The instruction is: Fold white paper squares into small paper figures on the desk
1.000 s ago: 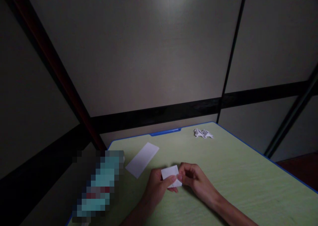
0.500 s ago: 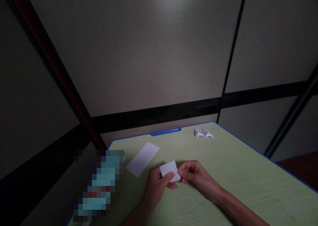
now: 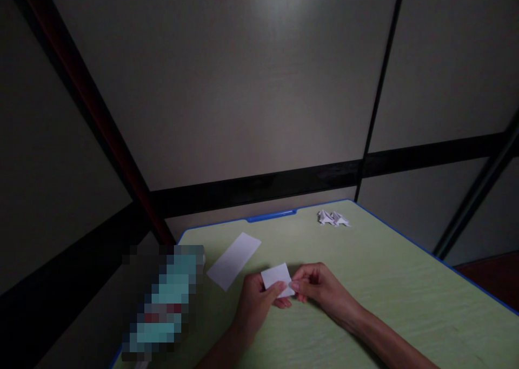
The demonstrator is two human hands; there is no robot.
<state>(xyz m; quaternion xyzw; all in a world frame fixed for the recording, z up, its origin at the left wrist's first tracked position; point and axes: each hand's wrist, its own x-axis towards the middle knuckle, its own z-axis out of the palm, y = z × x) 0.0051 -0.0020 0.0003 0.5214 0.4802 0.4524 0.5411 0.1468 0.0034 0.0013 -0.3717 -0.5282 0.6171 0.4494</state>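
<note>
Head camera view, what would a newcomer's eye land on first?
Probably the small white paper, bright over the near middle of the green table, with the left hand holding it and the right hand at its right edge. Next might come the pixelated teal patch at the table's left side, its content unreadable. Two folded white paper figures stand out near the far right corner.

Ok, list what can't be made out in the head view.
Head view:
Held white paper: underside, hidden by its upper face and the left hand.
Teal item: markings, hidden by pixelation.
Folded paper figures: fine creases, too small.
Forearms: cut off by the bottom edge.
</note>
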